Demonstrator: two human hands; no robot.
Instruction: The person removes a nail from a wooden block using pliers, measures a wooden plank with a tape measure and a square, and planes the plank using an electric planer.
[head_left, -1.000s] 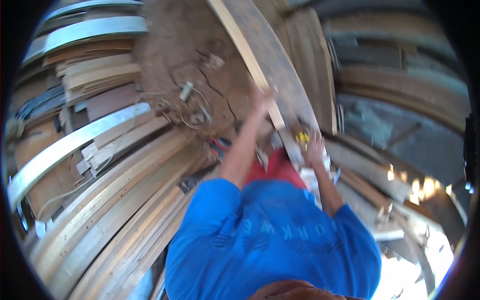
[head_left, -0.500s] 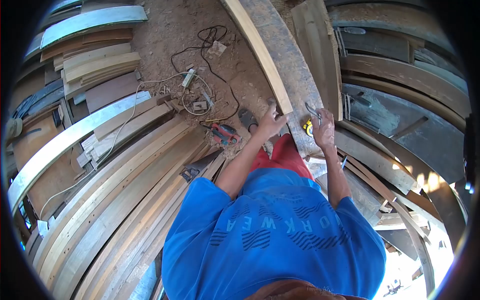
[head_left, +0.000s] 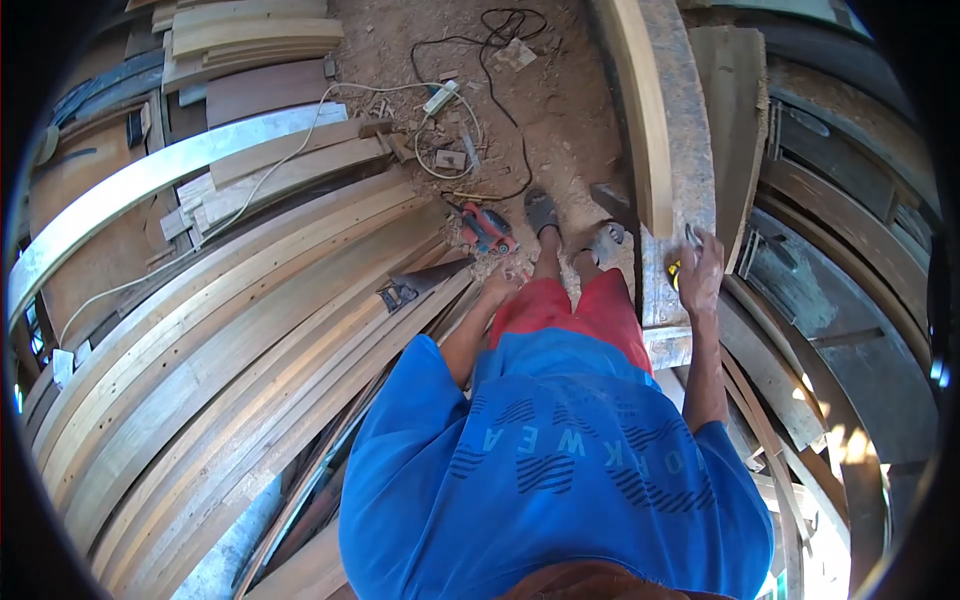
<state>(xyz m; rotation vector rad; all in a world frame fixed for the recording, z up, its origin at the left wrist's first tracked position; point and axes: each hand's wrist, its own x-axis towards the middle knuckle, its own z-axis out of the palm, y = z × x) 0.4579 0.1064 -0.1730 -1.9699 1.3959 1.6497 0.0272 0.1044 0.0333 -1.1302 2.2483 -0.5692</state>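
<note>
One metal piece (head_left: 692,236) in right hand (head_left: 704,275) | tape measure (head_left: 674,274) beside | left hand (head_left: 499,287) near red power tool (head_left: 487,230), grip unclear

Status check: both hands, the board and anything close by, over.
Right hand gripping metal tool; yellow tape measure close beside. Left hand low, near red power tool. Pale board lying along bench.

Illumination: moderate daylight, even over the blue shirt (head_left: 555,470) and dirt floor (head_left: 570,95); strong glare at lower right, whites blown out; warm bright patches on boards (head_left: 850,447) nearby; darker recesses between the left-hand planks (head_left: 230,350). Optics: heavy wide-angle distortion, straight timber bowed; black vignette at the edges, faint purple fringing; central detail reasonably sharp, periphery softer.
</note>
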